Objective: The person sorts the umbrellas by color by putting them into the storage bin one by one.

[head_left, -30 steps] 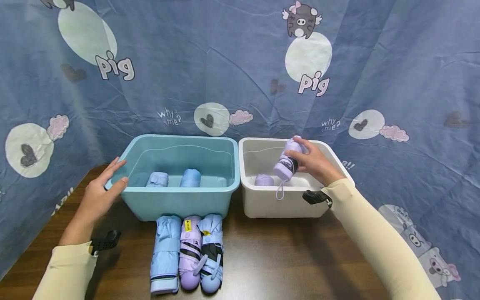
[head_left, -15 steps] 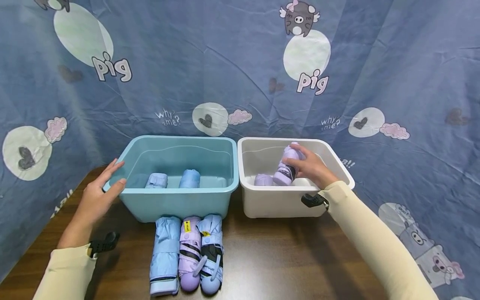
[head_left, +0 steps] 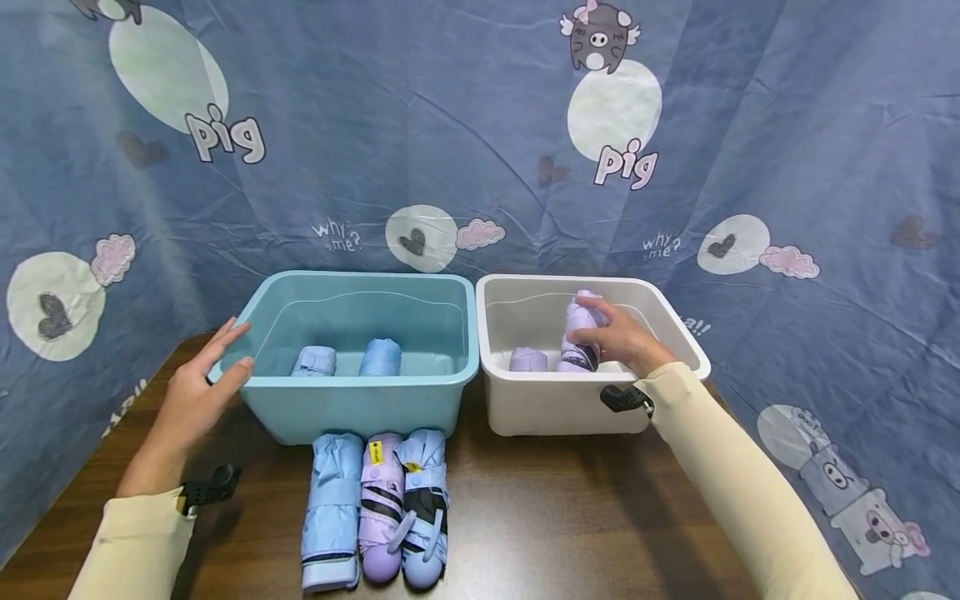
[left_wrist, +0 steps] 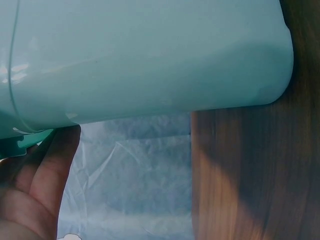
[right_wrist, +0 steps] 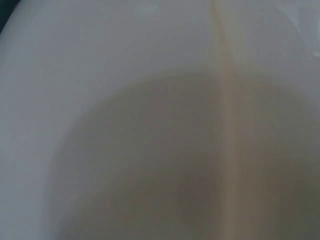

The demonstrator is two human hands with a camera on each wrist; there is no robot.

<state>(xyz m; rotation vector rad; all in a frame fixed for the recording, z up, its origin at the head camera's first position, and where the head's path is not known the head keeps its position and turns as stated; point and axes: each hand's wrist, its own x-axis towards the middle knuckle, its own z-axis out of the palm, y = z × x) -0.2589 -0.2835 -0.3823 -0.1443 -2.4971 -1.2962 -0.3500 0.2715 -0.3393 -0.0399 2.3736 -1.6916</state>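
Observation:
My right hand (head_left: 628, 337) grips a folded lilac umbrella (head_left: 577, 321) by its upper part, inside the white bin (head_left: 570, 408). The umbrella stands tilted, and its lower end is partly behind the front rim. Another lilac umbrella (head_left: 528, 360) lies to its left in the same bin. At the left corner of the blue bin (head_left: 360, 408), my left hand (head_left: 201, 379) rests on the rim with fingers and thumb fairly straight. Its fingers (left_wrist: 55, 165) touch just below the rim in the left wrist view. Only the blurred pale bin wall (right_wrist: 125, 75) shows in the right wrist view.
Two blue umbrellas (head_left: 381, 358) lie in the blue bin. On the wooden table (head_left: 540, 517) before it lie a blue umbrella (head_left: 332, 508), a lilac umbrella (head_left: 381, 508) and another blue umbrella (head_left: 423, 500), side by side. A printed blue cloth (head_left: 480, 150) hangs behind the bins.
My right hand has lowered the lilac umbrella deeper into the white bin, and the umbrella has turned more upright. My left hand stays on the blue bin's rim.

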